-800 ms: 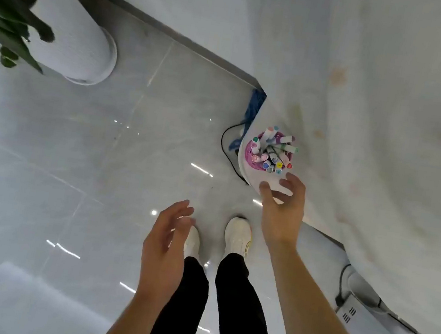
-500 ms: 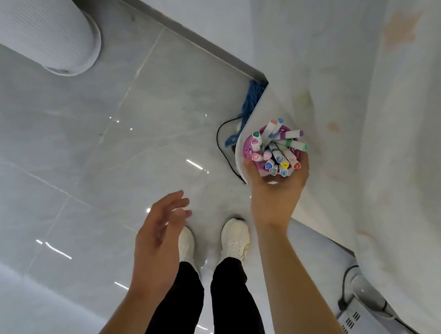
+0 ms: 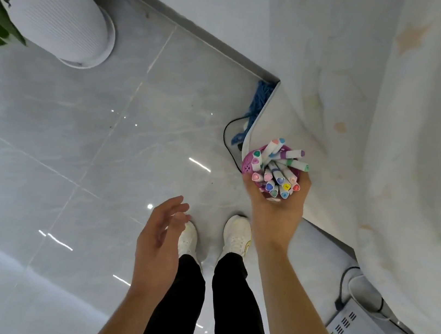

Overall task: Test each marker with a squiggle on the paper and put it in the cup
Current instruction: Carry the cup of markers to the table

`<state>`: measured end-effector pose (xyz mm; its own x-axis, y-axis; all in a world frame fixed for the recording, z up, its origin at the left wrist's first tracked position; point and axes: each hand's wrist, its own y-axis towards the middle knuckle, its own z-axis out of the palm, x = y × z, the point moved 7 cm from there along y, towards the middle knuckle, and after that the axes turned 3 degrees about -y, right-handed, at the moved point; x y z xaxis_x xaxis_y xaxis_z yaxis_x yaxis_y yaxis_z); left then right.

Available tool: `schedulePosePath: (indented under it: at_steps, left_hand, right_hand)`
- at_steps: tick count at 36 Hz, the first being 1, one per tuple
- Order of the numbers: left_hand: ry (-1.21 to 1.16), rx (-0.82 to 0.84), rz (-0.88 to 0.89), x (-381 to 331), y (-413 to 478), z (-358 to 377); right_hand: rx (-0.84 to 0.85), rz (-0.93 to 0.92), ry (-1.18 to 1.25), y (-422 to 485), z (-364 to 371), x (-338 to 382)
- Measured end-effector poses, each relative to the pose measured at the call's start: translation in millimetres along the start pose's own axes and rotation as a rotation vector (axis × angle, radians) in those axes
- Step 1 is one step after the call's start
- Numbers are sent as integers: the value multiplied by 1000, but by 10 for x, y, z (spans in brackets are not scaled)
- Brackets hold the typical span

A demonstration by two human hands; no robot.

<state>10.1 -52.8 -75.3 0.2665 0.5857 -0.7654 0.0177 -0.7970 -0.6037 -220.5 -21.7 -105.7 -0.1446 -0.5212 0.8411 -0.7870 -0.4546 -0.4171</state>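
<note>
A purple perforated cup (image 3: 248, 165) stands at the near corner of a table draped in a stained white cloth (image 3: 390, 135). Several white markers (image 3: 279, 170) with coloured caps fill it, leaning in all directions. My right hand (image 3: 275, 212) grips the cup from the near side, with the fingers curled round its wall. My left hand (image 3: 159, 240) hangs in the air lower left of the cup, above my shoes, holding nothing, its fingers relaxed. No paper shows in view.
A glossy grey tiled floor (image 3: 73, 145) spreads to the left. A white ribbed planter (image 3: 72, 19) with green leaves stands at upper left. A black cable (image 3: 227, 142) and blue cloth (image 3: 257, 101) lie by the table corner. A white device (image 3: 355, 327) sits under the table at right.
My right hand reached forward and closed round the cup of markers; before, it hovered just short of it. The left hand stayed about where it was.
</note>
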Motion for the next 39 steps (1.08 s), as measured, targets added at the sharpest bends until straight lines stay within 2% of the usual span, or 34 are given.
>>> schedulePosePath:
  at_steps: [7,15,23,31,39]
  left_hand:
    - [-15,-30,8,-255,-286,-219]
    - [-52,-93,42,-812,-777,-624]
    - [-159,-234,57,-1160,-1457,-1218]
    - [-267,-445,30,-1010,-2130,-1851]
    - [-404,-656,-30,-673,-2753,-2468]
  right_hand:
    - [93,-73,-65,-467,-163,353]
    - [276,-146,-120,-928,-456,964]
    - [464,-258,-183,-1353,-556,1654]
    - [683,-378,-256,-1945,-271,2116]
    - [946,-518,-387,-2669,213,2246]
